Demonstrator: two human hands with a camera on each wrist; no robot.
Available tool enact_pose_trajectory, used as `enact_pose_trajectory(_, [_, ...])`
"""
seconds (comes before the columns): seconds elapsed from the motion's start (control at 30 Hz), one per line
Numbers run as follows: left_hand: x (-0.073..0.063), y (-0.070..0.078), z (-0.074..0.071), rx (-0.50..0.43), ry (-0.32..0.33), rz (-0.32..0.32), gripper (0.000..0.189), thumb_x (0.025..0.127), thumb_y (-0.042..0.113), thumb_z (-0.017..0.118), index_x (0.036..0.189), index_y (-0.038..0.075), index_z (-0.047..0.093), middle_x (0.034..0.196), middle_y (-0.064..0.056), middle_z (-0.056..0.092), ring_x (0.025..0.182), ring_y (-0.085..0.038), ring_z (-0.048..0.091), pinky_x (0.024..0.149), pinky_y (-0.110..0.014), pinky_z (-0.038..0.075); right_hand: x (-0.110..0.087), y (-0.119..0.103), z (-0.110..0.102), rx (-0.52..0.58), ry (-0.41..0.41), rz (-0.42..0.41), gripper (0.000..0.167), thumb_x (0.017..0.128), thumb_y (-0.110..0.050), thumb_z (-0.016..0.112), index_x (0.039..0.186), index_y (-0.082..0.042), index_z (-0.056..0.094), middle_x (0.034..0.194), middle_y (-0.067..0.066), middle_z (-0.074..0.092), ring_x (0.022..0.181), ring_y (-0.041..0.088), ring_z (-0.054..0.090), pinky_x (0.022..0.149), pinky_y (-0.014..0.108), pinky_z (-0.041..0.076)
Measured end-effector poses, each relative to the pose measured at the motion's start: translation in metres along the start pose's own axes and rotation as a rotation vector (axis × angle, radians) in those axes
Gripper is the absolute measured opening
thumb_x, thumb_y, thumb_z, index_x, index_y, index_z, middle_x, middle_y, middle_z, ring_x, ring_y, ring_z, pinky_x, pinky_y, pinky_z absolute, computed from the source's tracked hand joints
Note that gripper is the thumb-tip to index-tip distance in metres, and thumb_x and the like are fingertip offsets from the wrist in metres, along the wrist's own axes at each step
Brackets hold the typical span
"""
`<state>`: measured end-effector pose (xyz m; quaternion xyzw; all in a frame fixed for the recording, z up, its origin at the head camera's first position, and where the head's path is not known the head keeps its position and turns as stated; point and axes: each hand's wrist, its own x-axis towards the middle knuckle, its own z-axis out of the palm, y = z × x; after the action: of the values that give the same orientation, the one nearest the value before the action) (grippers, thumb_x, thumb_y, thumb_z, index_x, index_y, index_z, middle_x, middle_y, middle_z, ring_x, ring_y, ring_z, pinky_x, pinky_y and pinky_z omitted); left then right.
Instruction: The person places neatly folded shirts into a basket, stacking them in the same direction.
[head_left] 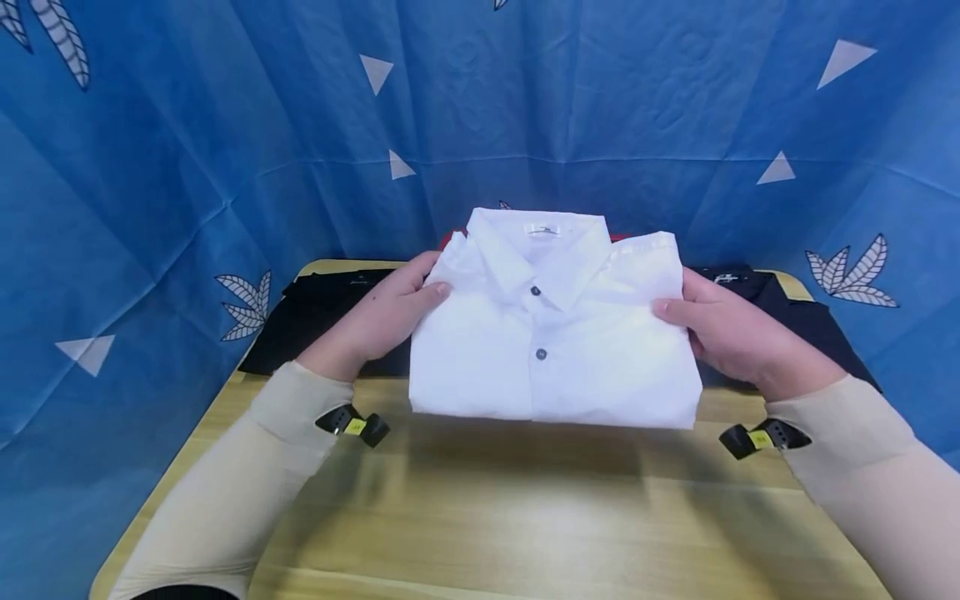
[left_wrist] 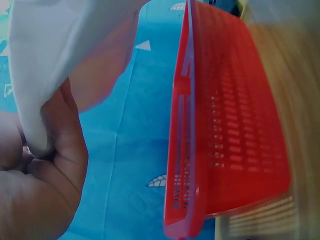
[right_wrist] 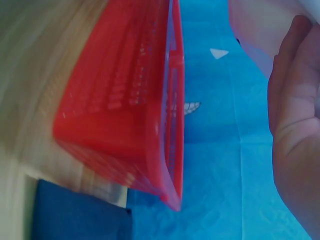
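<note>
A folded white shirt [head_left: 480,350] with a collar and dark buttons is held up over the table, collar side away from me. My left hand [head_left: 397,304] pinches its left edge, thumb on top and fingers beneath. On the opposite edge, my right hand [head_left: 727,329] grips the shirt the same way. The left wrist view shows the white cloth [left_wrist: 45,55] between the thumb and curled fingers. Behind the shirt stands a red plastic basket [left_wrist: 240,135] with slotted walls, mostly hidden in the head view; it also shows in the right wrist view.
Folded black garments lie on both sides at the back of the wooden table [head_left: 525,517]: one black garment [head_left: 300,325] at left, another black garment [head_left: 795,321] at right. A blue patterned curtain [head_left: 600,100] hangs behind and along the sides.
</note>
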<state>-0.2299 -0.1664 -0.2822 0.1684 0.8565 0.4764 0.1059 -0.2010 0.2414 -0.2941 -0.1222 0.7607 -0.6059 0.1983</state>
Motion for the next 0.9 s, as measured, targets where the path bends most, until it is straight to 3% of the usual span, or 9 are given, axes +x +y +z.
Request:
enact_pose_trajectory(0.2, [0.021, 0.006, -0.007, 0.056, 0.066, -0.042, 0.050, 0.107, 0.038, 0.050, 0.154, 0.025, 0.038, 0.126, -0.001, 0.058, 0.106, -0.023, 0.061, 0.100, -0.050, 0.049, 0.024, -0.009, -0.007, -0.064, 0.042, 0.012, 0.058, 0.110, -0.025, 0.045, 0.160, -0.023, 0.015, 0.138, 0.017, 0.050, 0.108, 0.032, 0.066, 0.084, 0.049, 0.058])
enact_pose_trajectory(0.43, [0.044, 0.013, -0.012, 0.059, 0.131, -0.076, 0.054, 0.105, 0.041, 0.052, 0.155, 0.027, 0.037, 0.135, 0.003, 0.055, 0.113, -0.019, 0.057, 0.104, -0.046, 0.046, 0.045, -0.020, -0.016, -0.119, 0.103, 0.021, 0.060, 0.109, -0.027, 0.046, 0.160, -0.020, 0.014, 0.139, 0.015, 0.049, 0.109, 0.031, 0.066, 0.086, 0.047, 0.058])
enact_pose_trajectory(0.73, [0.074, 0.003, -0.017, 0.019, 0.159, -0.118, 0.058, 0.103, 0.041, 0.055, 0.156, 0.030, 0.035, 0.133, 0.003, 0.056, 0.105, -0.016, 0.064, 0.088, -0.034, 0.056, 0.072, -0.024, -0.025, -0.189, 0.182, 0.079, 0.069, 0.107, -0.032, 0.049, 0.162, -0.015, 0.010, 0.144, 0.016, 0.044, 0.113, 0.032, 0.064, 0.089, 0.045, 0.057])
enact_pose_trajectory(0.9, [0.088, -0.004, -0.014, 0.061, 0.179, -0.139, 0.059, 0.103, 0.041, 0.055, 0.157, 0.030, 0.033, 0.139, 0.002, 0.053, 0.111, -0.017, 0.061, 0.094, -0.038, 0.054, 0.088, -0.017, -0.028, -0.202, 0.194, 0.102, 0.064, 0.109, -0.026, 0.046, 0.161, -0.010, 0.011, 0.142, 0.019, 0.045, 0.115, 0.035, 0.062, 0.090, 0.047, 0.056])
